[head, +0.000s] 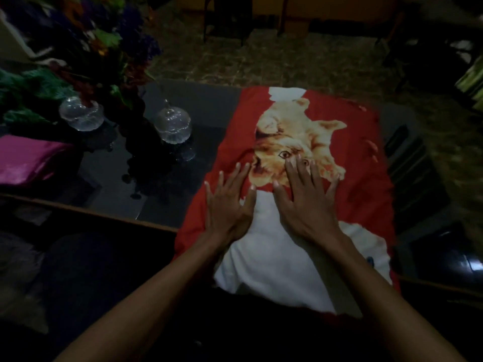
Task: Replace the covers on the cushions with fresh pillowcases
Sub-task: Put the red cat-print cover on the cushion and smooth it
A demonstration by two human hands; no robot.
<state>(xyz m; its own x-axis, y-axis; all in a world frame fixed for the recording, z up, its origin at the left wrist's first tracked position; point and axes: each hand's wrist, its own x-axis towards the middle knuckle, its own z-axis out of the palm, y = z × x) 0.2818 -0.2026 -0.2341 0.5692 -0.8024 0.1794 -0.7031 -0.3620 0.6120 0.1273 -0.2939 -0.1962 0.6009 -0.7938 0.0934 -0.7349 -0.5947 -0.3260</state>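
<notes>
While both hands [230, 207] [305, 205] press flat, the cushion [360, 163] lies beneath.

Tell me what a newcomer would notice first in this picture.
The red cushion cover with a kitten print lies across the dark glass table, right of centre. The left hand and right hand press flat on it with fingers spread. Two clear glass lidded dishes stand left, below dark artificial flowers.

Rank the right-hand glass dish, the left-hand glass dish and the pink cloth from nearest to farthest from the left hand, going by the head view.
From the left hand, flat on the red cushion cover:
1. Right-hand glass dish, up and left on the dark table.
2. Left-hand glass dish, farther left, below the flowers.
3. Pink cloth, at the far left edge.
</notes>
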